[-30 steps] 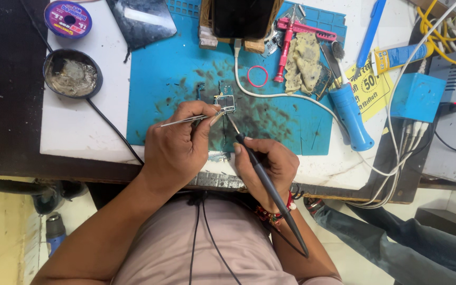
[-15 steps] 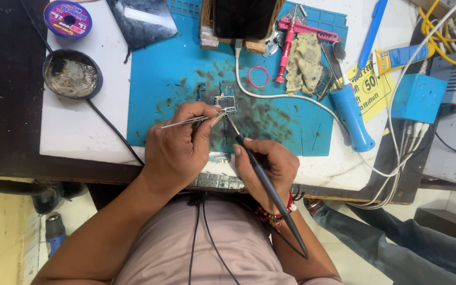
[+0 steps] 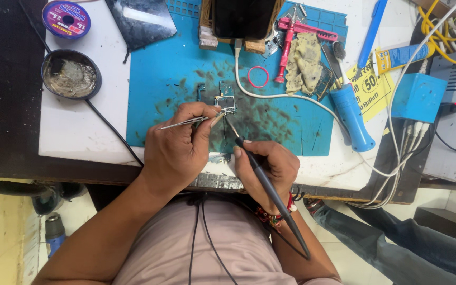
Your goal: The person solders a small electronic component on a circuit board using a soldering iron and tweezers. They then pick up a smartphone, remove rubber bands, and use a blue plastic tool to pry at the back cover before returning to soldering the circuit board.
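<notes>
A small circuit board point(image 3: 226, 100) lies on the blue work mat point(image 3: 186, 58). My left hand point(image 3: 178, 145) pinches metal tweezers point(image 3: 183, 123), their tips at the board's lower left edge. A dark soldering iron point(image 3: 262, 182) sits in my right hand point(image 3: 267, 169) like a pen, its tip touching the board's lower edge. Both hands rest at the mat's near edge, close together.
A round tin of flux point(image 3: 70, 74) and a purple solder spool point(image 3: 66, 19) sit at left. Behind the board are a phone on a stand point(image 3: 241, 18), a red tool point(image 3: 291, 31), a pink ring point(image 3: 258, 76), a blue handle point(image 3: 350, 113) and a white cable point(image 3: 291, 97).
Nothing has visibly moved; both hands keep the tweezers and iron at the board.
</notes>
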